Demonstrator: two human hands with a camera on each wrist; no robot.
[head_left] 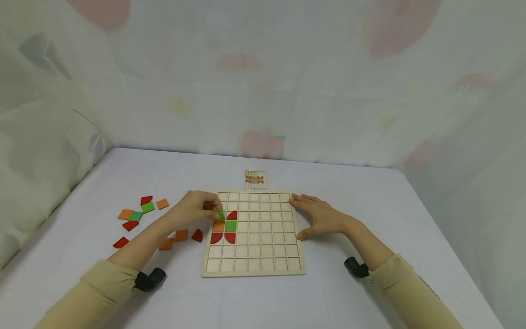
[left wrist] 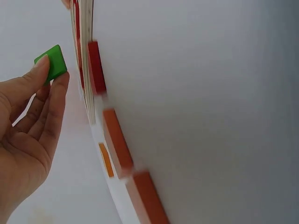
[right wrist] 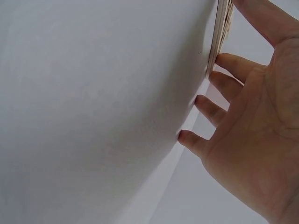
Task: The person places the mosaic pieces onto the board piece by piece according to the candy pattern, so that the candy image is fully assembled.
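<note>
The left hand [head_left: 193, 209] pinches a green tile [left wrist: 57, 63] above the left side of the board [head_left: 268, 249]; the right hand [head_left: 322, 217], fingers spread, touches the board's right edge. That tile, I'd guess, is light, stiff, best held by opposite edges.

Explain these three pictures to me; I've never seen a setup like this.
There is no machine here, just a person working bare-handed. The wide picture comes from a camera worn on the head; the other two are taken from the left and right wrists. On the white-covered table lie a gridded wooden board, a small patterned card beyond it, and loose pieces to its left. Other pieces sit in the grid. The left hand pinches a green tile; the right hand touches the board's right edge, fingers spread.
</note>
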